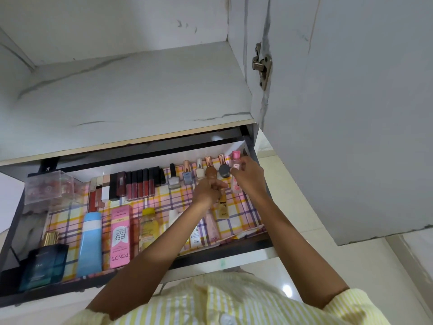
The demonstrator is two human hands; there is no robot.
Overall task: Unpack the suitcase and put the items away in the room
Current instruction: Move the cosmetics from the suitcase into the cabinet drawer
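While the drawer [14, 214] stands open before me, a clear box [51, 188] sits at its far left, then a blue tube [90, 242], a pink BB cream carton [120, 235] and a yellow bottle [147, 228] along the front. Past the nail polishes [187, 174], my left hand [207, 190] curls over a gold tube [222, 205]; whether it grips anything I cannot tell. My right hand [249, 175] pinches a pink-capped bottle [235, 158] in the far right corner.

In the open drawer [14, 221], a box [50, 190] sits far left; lip tubes [140, 186], then polish bottles [200, 171], line the far wall rightward (a small bottle [235, 160] ends the row). Nearer, left to right: perfume bottle [44, 263], tube [90, 242], carton [120, 235], perhaps a lotion bottle [147, 228].
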